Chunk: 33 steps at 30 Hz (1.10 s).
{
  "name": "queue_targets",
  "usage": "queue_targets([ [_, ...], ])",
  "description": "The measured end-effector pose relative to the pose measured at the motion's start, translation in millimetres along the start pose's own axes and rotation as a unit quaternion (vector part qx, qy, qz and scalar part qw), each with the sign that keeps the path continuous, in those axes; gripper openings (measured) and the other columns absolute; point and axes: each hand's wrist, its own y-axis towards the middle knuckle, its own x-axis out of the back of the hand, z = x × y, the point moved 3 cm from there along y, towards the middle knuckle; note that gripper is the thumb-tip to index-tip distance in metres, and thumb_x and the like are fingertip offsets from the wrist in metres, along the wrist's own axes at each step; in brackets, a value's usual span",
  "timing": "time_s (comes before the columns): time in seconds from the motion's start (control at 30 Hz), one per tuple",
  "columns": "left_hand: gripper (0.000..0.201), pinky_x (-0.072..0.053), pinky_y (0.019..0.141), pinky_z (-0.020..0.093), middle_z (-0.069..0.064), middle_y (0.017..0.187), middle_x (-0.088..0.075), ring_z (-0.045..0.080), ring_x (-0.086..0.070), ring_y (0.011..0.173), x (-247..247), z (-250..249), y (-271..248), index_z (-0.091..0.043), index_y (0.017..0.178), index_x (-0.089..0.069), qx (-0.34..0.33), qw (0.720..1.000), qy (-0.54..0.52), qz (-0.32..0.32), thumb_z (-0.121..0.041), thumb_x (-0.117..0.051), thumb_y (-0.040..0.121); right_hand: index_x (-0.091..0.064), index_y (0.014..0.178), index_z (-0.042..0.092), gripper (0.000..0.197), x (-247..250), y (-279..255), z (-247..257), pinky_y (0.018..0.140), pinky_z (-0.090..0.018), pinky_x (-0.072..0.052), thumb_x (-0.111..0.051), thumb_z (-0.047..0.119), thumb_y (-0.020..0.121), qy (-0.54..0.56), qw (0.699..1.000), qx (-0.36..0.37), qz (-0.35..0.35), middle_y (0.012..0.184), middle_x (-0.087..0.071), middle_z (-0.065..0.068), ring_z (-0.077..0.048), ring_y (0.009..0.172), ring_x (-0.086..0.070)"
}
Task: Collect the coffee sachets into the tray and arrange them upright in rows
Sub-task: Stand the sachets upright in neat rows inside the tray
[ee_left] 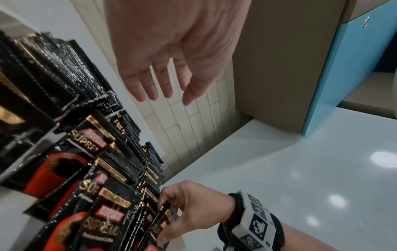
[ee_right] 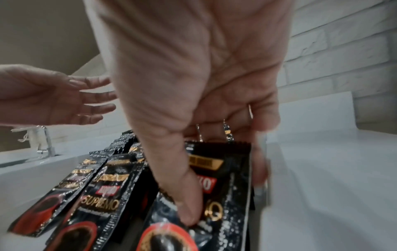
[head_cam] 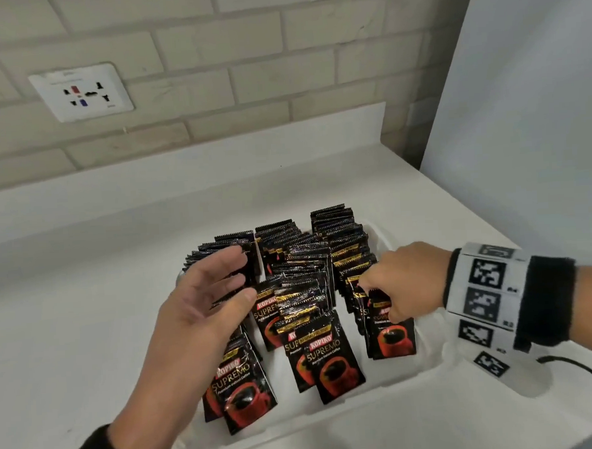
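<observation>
Black sachets (head_cam: 293, 295) with red cups printed on them stood packed in three rows inside a white tray (head_cam: 392, 382) on a white tabletop (head_cam: 86, 304), as seen from the head camera. On the wall at far left sat a white socket (head_cam: 81, 92) set into pale brick (head_cam: 243, 38). A person's left hand (head_cam: 202, 303) hovered palm-up over the left row, its fingers straight and spread, holding nothing; the thumb tip lay just beside a sachet at the head of the middle row. Front sachets of the left and middle rows leaned forward, their faces tilted up toward the camera. To the right, the right hand (head_cam: 399, 282) reached down into the right row, thumb pressed on the face of the front sachet (ee_right: 223, 178) and fingers curled behind a small bundle of packets, gripping them. A wristband (head_cam: 484, 303) with black-and-white square markers circled the right wrist, and a dark cable (head_cam: 587, 377) trailed from it across the tabletop. A blue panel (ee_left: 335, 68) showed at far right in the left wrist view.
</observation>
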Motion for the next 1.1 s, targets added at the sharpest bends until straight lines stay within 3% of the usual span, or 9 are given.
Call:
queue_targets([
  [0.17,0.04,-0.042,0.076,0.017,-0.023,0.099,-0.069,-0.004,-0.064,0.091,14,4,-2,-0.036,0.098,-0.064,0.006,1.0,-0.004,-0.024,0.001,-0.063,0.081,-0.056,0.098,0.016,0.016,14,5,1,0.061,-0.024,-0.035,-0.055,0.018,0.082,-0.072,0.995,-0.007,-0.072,0.063,-0.038,0.006,-0.018,0.062,-0.043],
  [0.27,0.039,-0.048,0.072,0.014,-0.02,0.096,-0.07,-0.002,-0.065,0.088,20,9,-2,-0.033,0.096,-0.064,0.011,0.999,-0.009,-0.038,0.003,-0.062,0.08,-0.054,0.107,0.018,0.025,12,7,0,0.069,-0.027,-0.036,-0.055,0.02,0.083,-0.072,0.993,-0.004,-0.094,0.078,-0.055,0.003,-0.019,0.072,-0.051],
  [0.4,0.04,-0.048,0.064,0.005,-0.021,0.095,-0.071,-0.005,-0.065,0.085,21,15,-2,-0.031,0.096,-0.064,0.022,0.999,-0.003,-0.038,0.006,-0.061,0.081,-0.047,0.111,0.019,0.028,9,4,-3,0.058,-0.026,-0.034,-0.053,0.02,0.083,-0.071,0.991,0.002,-0.116,0.089,-0.057,0.003,-0.021,0.082,-0.058],
  [0.53,0.04,-0.043,0.076,0.018,-0.019,0.096,-0.071,0.002,-0.064,0.091,25,15,-2,-0.033,0.094,-0.064,0.022,0.998,0.012,-0.05,0.005,-0.06,0.081,-0.04,0.115,0.019,0.031,1,1,-5,0.046,-0.023,-0.019,-0.052,0.02,0.086,-0.073,0.99,-0.01,-0.116,0.109,-0.049,0.003,-0.02,0.093,-0.055],
  [0.7,0.036,-0.049,0.072,0.011,-0.012,0.099,-0.068,0.003,-0.061,0.094,41,14,0,-0.03,0.098,-0.062,0.025,0.994,-0.001,-0.104,0.003,-0.058,0.084,-0.033,0.119,0.021,0.039,-4,-4,-7,0.049,-0.025,-0.028,-0.053,0.022,0.086,-0.051,0.989,-0.042,-0.131,0.118,-0.041,0.0,-0.02,0.095,-0.051],
  [0.8,0.029,-0.043,0.088,0.016,-0.011,0.107,-0.066,0.002,-0.059,0.103,52,23,-1,-0.03,0.102,-0.059,0.05,0.99,-0.016,-0.132,-0.005,-0.056,0.089,-0.031,0.119,0.024,0.039,0,-11,-7,0.06,-0.026,-0.038,-0.053,0.03,0.087,-0.034,0.988,-0.053,-0.14,0.118,-0.04,0.003,-0.017,0.094,-0.051],
  [0.87,0.024,-0.038,0.099,0.024,-0.014,0.112,-0.063,0.005,-0.055,0.112,57,32,-2,-0.031,0.105,-0.057,0.073,0.987,-0.018,-0.142,-0.012,-0.055,0.091,-0.028,0.121,0.027,0.04,6,-18,-6,0.056,-0.022,-0.032,-0.051,0.038,0.089,-0.021,0.988,-0.052,-0.146,0.116,-0.04,0.006,-0.013,0.092,-0.049],
  [0.93,0.023,-0.036,0.099,0.023,-0.016,0.116,-0.061,0.005,-0.053,0.116,59,38,-1,-0.031,0.112,-0.055,0.088,0.985,-0.013,-0.148,-0.018,-0.054,0.093,-0.026,0.123,0.031,0.041,15,-25,-5,0.053,-0.018,-0.028,-0.046,0.046,0.09,0.002,0.986,-0.044,-0.162,0.112,-0.038,0.01,-0.009,0.088,-0.044],
  [1.1,0.034,-0.035,0.097,0.017,-0.02,0.124,-0.054,-0.004,-0.049,0.116,49,31,-1,-0.029,0.129,-0.045,0.08,0.989,0.027,-0.124,-0.028,-0.048,0.095,-0.031,0.122,0.044,0.036,40,-37,15,0.084,-0.021,-0.039,-0.044,0.049,0.09,0.134,0.974,0.022,-0.179,0.105,-0.035,0.026,0.001,0.104,-0.043],
])
